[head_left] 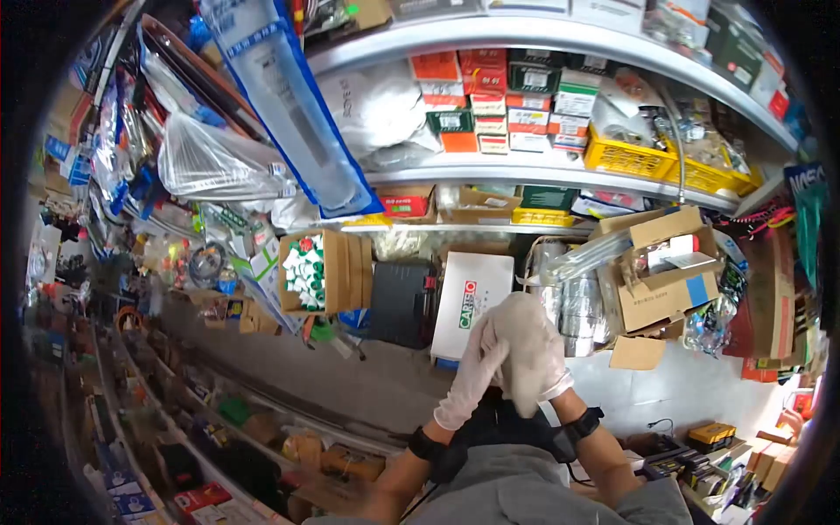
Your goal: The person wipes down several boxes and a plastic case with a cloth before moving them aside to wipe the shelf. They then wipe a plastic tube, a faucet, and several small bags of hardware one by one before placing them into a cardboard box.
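A crumpled off-white cloth (522,350) is bunched between my two hands, with one end hanging down toward my wrists. My left hand (479,366), in a thin whitish glove, presses its closed fingers against the cloth's left side. On the other side, my right hand (555,360) wears the same kind of glove and grips the cloth, which hides part of its fingers. Just beyond both hands lies a white box (472,302) with green and red lettering. A black case (402,302) is to the left of that box.
An open carton (302,271) holds many small white and green pieces. Shiny metal cylinders (579,306) stand right of the white box, near an opened cardboard box (669,293). Above runs a metal shelf (525,169) with small boxes and yellow bins (630,156). A blue-edged plastic package (293,114) hangs at upper left.
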`<action>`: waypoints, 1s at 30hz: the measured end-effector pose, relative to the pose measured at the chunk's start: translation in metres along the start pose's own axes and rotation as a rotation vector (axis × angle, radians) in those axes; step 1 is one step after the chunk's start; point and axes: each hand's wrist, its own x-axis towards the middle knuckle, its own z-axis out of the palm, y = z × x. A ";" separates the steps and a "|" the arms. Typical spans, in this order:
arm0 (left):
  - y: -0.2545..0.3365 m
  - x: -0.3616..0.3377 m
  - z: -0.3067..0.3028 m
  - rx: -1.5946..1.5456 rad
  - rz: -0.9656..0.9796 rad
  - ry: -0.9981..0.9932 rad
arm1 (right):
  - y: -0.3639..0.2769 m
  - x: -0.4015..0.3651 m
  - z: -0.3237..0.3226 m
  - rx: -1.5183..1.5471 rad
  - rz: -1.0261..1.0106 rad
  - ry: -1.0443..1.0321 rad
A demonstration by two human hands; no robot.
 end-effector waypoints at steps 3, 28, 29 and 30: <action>-0.013 -0.012 0.009 -0.007 0.037 -0.159 | -0.013 -0.021 -0.011 -0.946 -0.264 -0.077; 0.021 0.080 0.001 0.214 0.267 0.071 | -0.098 -0.069 -0.032 -0.263 -0.086 0.239; 0.042 0.095 0.005 0.598 0.428 0.136 | -0.091 -0.071 -0.047 -0.226 -0.072 0.246; 0.022 0.136 -0.022 0.930 0.662 0.155 | -0.082 -0.075 -0.061 -0.189 -0.056 0.252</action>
